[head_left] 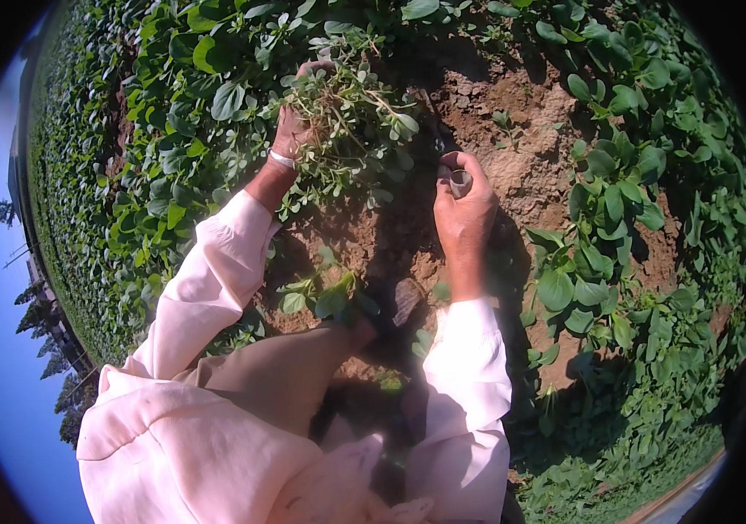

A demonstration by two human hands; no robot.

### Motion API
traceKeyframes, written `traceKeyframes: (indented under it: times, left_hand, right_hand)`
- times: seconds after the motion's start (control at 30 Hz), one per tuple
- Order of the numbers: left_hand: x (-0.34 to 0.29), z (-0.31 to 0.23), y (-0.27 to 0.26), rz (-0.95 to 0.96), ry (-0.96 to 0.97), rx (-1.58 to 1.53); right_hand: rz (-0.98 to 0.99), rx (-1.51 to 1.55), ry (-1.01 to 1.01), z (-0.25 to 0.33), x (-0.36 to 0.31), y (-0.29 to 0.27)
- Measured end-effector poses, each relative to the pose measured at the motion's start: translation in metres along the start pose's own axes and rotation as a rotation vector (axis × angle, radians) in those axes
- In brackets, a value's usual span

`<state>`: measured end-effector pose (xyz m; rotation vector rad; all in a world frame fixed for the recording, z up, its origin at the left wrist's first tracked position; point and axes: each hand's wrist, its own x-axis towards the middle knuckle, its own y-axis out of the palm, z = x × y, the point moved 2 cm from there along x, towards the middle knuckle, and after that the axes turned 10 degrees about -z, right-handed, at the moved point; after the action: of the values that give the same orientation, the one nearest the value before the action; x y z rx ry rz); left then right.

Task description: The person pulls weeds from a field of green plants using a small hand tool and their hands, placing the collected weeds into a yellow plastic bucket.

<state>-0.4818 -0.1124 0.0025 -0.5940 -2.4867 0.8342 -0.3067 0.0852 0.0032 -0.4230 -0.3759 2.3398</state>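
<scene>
My left hand (pixel 293 131) is closed round a bunch of pulled weeds (pixel 351 109), small-leaved and tangled, with pale stems and roots showing. Part of that hand is hidden behind the leaves. Over the bare soil to the right, my right hand (pixel 463 214) is wrapped round a hand tool with a hollow, round handle end (pixel 460 182). A thin dark part of the tool seems to reach up from the fist toward the weeds; its shape is hard to make out in the shade. Low weeds stand just below the bunch.
Dense leafy crop plants (pixel 163 131) fill the left side, and another row (pixel 609 218) runs down the right. Between them lies a strip of brown, cloddy soil (pixel 521 131). A small leafy plant (pixel 325 293) grows close to my bent knee (pixel 277 367).
</scene>
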Motion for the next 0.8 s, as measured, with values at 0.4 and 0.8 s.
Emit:
traceKeyframes:
  times: [0.4, 0.8]
  left_hand:
    - [-0.004, -0.016, 0.006, 0.3, -0.223, 0.289]
    - [0.071, 0.046, 0.041, 0.398, 0.127, 0.813]
  right_hand:
    - [0.032, -0.207, -0.12, 0.02, 0.021, 0.021]
    - [-0.048, -0.037, -0.066, 0.01, 0.023, -0.003]
